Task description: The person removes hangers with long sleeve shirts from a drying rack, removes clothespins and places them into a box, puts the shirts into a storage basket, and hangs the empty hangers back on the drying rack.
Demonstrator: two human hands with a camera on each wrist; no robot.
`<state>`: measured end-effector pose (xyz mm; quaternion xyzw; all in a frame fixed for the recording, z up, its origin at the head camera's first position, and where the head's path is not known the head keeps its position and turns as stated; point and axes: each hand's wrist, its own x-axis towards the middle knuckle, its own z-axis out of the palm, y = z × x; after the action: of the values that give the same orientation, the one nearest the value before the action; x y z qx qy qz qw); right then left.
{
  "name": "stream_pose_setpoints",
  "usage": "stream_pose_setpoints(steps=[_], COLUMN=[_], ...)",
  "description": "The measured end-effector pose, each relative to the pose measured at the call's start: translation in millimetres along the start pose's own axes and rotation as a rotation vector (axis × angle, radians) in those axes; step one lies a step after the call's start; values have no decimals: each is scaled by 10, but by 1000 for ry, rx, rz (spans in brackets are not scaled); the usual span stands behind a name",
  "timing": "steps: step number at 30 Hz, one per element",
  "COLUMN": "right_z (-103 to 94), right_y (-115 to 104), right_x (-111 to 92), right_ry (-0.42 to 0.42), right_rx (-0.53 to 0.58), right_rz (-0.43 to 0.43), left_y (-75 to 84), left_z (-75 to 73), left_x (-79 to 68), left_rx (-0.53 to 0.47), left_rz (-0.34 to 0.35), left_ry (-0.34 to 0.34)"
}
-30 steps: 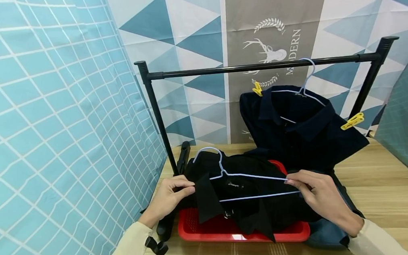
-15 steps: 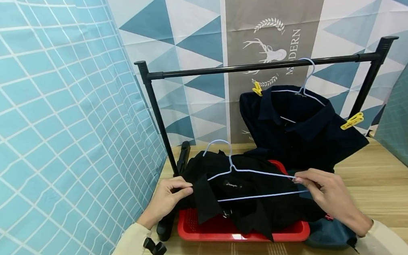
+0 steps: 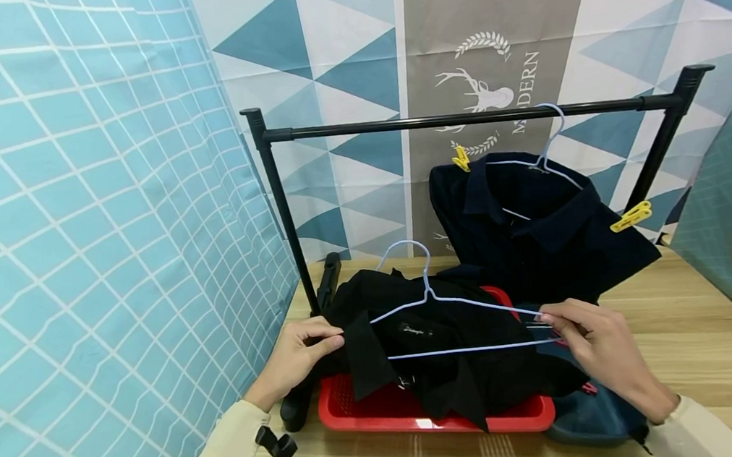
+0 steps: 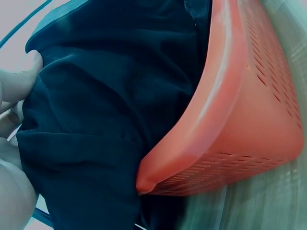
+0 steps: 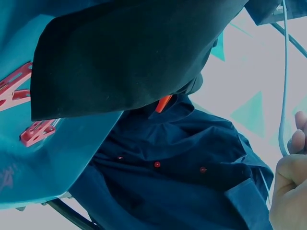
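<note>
A black collared shirt point(image 3: 372, 293) lies over a red basket point(image 3: 416, 425), part of it spilling past the rim. My left hand point(image 3: 301, 354) pinches the shirt at its left shoulder near the collar. Between thumb and fingers of my right hand point(image 3: 594, 343) is the right end of a pale blue hanger point(image 3: 477, 303). The hanger's left end disappears under the shirt's collar, and its hook points up. In the left wrist view the fingers grip the dark shirt cloth point(image 4: 96, 91) beside the basket. In the right wrist view the hand point(image 5: 292, 187) holds the hanger's end.
A black rack point(image 3: 364, 128) stands behind, bearing a navy shirt point(image 3: 538, 257) on another hanger, with yellow clothespins point(image 3: 631, 216) at its shoulders. Right of the basket sits a blue basin point(image 3: 585, 420) with red clothespins point(image 5: 38, 132) in it. A tiled curtain point(image 3: 109, 207) borders the left.
My right hand has moved to the right with the hanger, whose hook has shifted right and up. My left hand has stayed nearly in place on the shirt.
</note>
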<state>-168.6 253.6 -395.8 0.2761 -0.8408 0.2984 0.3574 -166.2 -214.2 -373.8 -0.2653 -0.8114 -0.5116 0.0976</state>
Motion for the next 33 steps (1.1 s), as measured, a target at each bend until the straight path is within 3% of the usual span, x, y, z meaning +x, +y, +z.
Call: stream_pose_setpoints(steps=[7, 20, 28, 33], right_z=[-40, -139, -192, -248], right_y=[49, 93, 135, 196], right_x=[-23, -57, -76, -102], right_ry=[1, -8, -5, 10], right_rx=[-1, -43, -88, -110], right_rz=[4, 41, 59, 69], left_y=[-300, -331, -164, -290], left_z=[-11, -30, -50, -53], left_x=[-12, -46, -64, -87], left_rx=[11, 32, 27, 41], left_rz=[-8, -60, -41, -42], left_ry=[18, 34, 6, -2])
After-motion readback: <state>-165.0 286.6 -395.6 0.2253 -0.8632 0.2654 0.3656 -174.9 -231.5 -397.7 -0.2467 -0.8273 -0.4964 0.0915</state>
